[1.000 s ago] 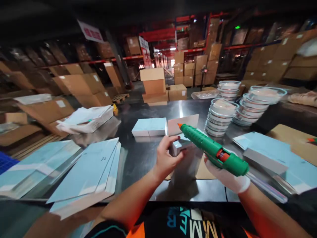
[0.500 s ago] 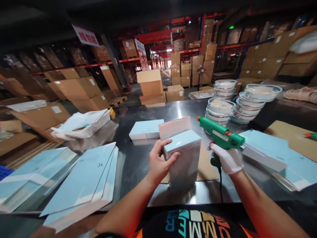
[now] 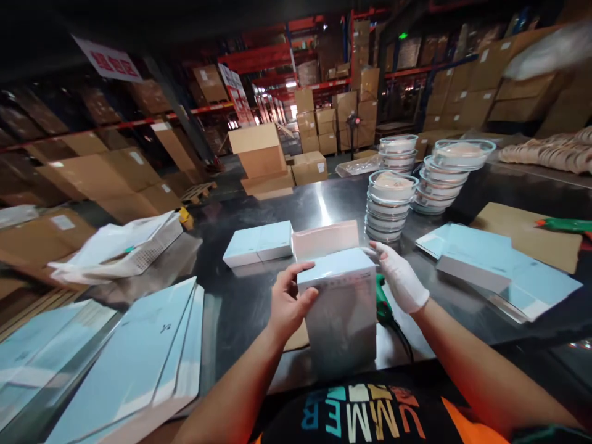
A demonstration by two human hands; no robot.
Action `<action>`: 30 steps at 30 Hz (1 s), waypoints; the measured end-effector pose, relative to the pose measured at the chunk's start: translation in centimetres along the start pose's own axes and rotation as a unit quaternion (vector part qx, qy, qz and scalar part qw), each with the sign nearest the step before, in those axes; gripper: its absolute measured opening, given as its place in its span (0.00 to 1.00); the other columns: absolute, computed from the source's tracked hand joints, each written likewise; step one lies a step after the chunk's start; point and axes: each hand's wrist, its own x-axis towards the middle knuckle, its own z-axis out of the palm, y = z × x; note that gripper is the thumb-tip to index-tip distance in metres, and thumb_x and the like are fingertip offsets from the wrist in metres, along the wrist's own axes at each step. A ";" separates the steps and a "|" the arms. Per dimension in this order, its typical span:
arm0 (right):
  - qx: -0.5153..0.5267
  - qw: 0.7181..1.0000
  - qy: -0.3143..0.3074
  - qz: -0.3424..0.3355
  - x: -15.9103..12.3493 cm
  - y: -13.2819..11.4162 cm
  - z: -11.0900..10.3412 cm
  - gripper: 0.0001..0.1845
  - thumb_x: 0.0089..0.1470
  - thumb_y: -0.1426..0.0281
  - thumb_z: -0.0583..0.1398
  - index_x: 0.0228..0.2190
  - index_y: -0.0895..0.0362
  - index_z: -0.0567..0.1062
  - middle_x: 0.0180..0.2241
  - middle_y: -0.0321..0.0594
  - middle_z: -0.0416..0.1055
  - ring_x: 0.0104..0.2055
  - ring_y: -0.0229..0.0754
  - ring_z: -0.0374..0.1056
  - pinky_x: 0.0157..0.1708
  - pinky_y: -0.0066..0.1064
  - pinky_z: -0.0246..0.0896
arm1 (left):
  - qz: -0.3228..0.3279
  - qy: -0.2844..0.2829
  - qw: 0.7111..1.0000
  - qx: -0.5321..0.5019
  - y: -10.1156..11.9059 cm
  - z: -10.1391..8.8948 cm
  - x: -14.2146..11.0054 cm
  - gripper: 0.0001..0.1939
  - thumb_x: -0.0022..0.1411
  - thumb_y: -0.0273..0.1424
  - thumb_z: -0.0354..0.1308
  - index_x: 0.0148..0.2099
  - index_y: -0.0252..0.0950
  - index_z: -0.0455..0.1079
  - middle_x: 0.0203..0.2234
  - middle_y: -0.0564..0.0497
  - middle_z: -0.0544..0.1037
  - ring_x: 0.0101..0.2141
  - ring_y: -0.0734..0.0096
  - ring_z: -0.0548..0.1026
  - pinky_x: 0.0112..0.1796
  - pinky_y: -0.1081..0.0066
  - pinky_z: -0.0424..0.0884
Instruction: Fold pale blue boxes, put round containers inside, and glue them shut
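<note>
A light-blue and grey cardboard box (image 3: 342, 314) stands upright in front of me, its pinkish-white flap (image 3: 326, 239) raised at the far side. My bare left hand (image 3: 290, 299) grips the box's left upper edge, thumb on the near face and fingers over the top. My right hand (image 3: 400, 277), in a white glove, is at the box's right upper corner with fingers extended; its fingertips are partly hidden behind the corner. Below that hand, a green glue gun (image 3: 383, 299) lies on the table, partly covered by the box, its black cord trailing toward me.
A closed blue box (image 3: 259, 242) lies beyond my left hand. Flattened blue cartons (image 3: 139, 345) are stacked left, others (image 3: 504, 262) right. Glass dishes with lids (image 3: 391, 203) stand in piles behind. A second glue gun (image 3: 564, 226) rests on cardboard (image 3: 522, 231). A white basket (image 3: 152, 246) sits left.
My right hand has put the green glue gun down on the table beside the box and moved to the box's upper right corner. My left hand keeps its grip. The view has shifted right.
</note>
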 end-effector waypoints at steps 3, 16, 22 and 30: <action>0.034 0.994 -0.091 -0.058 -0.1 -3.7 2.4 0.34 0.59 0.51 0.62 0.60 0.57 0.75 0.50 0.48 0.81 0.56 0.53 0.76 0.62 0.48 0.70 | 0.024 -0.025 0.999 -0.002 -1.0 0.6 -0.4 0.32 0.57 0.60 0.72 0.47 0.38 0.82 0.41 0.43 0.83 0.43 0.55 0.81 0.44 0.64 0.77; -0.057 0.949 -0.208 -0.231 -2.8 -2.2 0.2 0.18 0.69 0.58 0.66 0.55 0.51 0.83 0.72 0.52 0.65 0.75 0.53 0.63 0.73 0.55 0.58 | 0.207 -0.131 0.968 -0.045 -1.9 -0.7 0.4 0.14 0.70 0.41 0.69 0.54 0.43 0.81 0.51 0.41 0.82 0.60 0.49 0.80 0.60 0.48 0.76; -0.039 0.927 -0.233 -0.292 -2.2 -3.0 0.5 0.18 0.68 0.69 0.67 0.56 0.43 0.84 0.66 0.46 0.74 0.69 0.50 0.71 0.67 0.46 0.70 | 0.265 -0.127 0.952 -0.084 -2.3 -0.6 1.4 0.14 0.69 0.33 0.72 0.55 0.43 0.83 0.49 0.43 0.87 0.57 0.51 0.82 0.58 0.48 0.78; -0.093 0.919 -0.220 -0.314 -2.0 -2.5 0.3 0.31 0.70 0.69 0.65 0.69 0.33 0.71 0.74 0.38 0.63 0.75 0.50 0.61 0.75 0.52 0.57 | 0.186 -0.214 0.956 -0.069 -2.3 -2.4 2.3 0.39 0.59 0.42 0.78 0.70 0.46 0.72 0.58 0.41 0.82 0.62 0.51 0.78 0.63 0.53 0.74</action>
